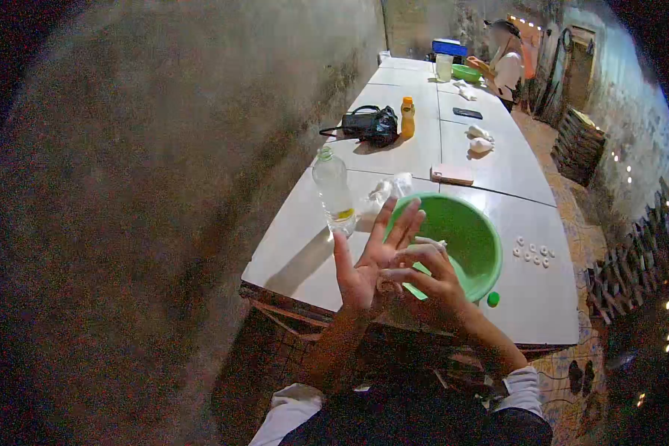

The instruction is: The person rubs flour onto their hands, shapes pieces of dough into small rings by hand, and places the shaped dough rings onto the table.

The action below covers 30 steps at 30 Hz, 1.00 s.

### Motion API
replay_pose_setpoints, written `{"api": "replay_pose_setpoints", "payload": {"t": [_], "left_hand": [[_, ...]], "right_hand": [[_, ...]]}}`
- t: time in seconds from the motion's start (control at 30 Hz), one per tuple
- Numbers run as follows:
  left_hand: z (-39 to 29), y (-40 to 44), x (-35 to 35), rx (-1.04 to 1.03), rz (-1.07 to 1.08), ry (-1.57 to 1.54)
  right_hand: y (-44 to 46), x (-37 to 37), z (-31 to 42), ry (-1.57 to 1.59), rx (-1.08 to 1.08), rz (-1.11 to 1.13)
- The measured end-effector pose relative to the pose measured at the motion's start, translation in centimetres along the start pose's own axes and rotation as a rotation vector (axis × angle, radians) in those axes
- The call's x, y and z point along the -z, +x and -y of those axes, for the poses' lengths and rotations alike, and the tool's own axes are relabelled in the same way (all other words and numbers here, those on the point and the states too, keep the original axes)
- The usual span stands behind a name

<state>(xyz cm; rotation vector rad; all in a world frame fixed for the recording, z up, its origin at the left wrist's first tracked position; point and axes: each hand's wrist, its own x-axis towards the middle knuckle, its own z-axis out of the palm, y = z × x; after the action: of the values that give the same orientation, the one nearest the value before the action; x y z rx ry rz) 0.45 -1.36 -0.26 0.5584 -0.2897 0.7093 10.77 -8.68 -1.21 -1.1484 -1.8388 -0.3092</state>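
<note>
My left hand is raised with its palm up and fingers spread, at the near edge of a green basin. Against its palm, the fingers of my right hand are bent; whether something small lies between the two hands is too hard to make out. Left of the basin stands a clear bottle without a cap. Several small white rings lie on the table to the right, and a green cap is beside the basin.
The white table holds a black bag, an orange bottle, a pink box, a phone and white bundles. At the far end, a person stands by another green basin.
</note>
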Motion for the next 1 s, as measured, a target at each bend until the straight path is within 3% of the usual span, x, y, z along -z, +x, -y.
{"api": "replay_pose_setpoints", "payload": {"t": [0.4, 0.63, 0.8, 1.0], "left_hand": [[0.2, 0.1, 0.5, 0.004, 0.054, 0.04], [0.2, 0.0, 0.2, 0.005, 0.047, 0.053], [0.2, 0.1, 0.2, -0.025, 0.027, 0.048], [0.4, 0.1, 0.7, -0.022, 0.062, 0.066]], "right_hand": [[0.5, 1.1, 0.6, -0.116, 0.078, 0.057], [0.2, 1.0, 0.3, -0.007, 0.011, 0.071], [0.5, 1.6, 0.5, -0.044, 0.106, 0.102], [0.5, 1.4, 0.8, 0.045, 0.014, 0.082]]}}
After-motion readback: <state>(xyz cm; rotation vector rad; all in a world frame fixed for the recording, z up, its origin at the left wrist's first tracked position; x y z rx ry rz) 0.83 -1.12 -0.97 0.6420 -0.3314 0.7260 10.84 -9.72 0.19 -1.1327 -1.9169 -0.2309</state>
